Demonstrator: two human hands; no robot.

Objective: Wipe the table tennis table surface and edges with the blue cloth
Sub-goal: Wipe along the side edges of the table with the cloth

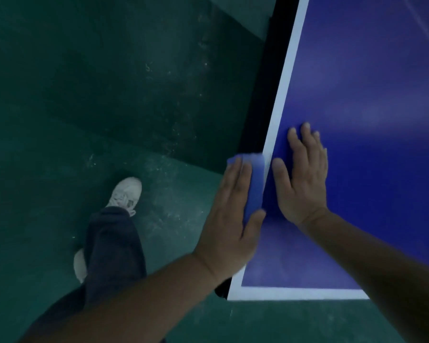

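- Two bare hands are working at the near left corner of the table tennis table, whose blue top is filling the frame from 12 to 4 o'clock.
- The left hand is pressing the blue cloth against the table's left side edge; its fingers are lying straight along the edge with the thumb hooking over the cloth's lower end, so it is pressing with an extended hand more than clenching.
- The cloth, folded into a pad, is sitting between that palm and the white border line, touching the edge just beside the corner.
- The right hand is resting flat on the playing surface at about 3 o'clock of the cloth, fingers straight and spread slightly, holding nothing; it appears to be bracing the person.
- By the look of it, the edge-wiping step is in hand, near its starting end by the corner.
- The next move is probably calling for sliding the cloth toward 12 o'clock along the edge, keeping steady sideways pressure so the pad is not slipping off.
- The person's legs and a pale shoe are standing on the green floor at 8 o'clock, so stepping along the table may be needed too.
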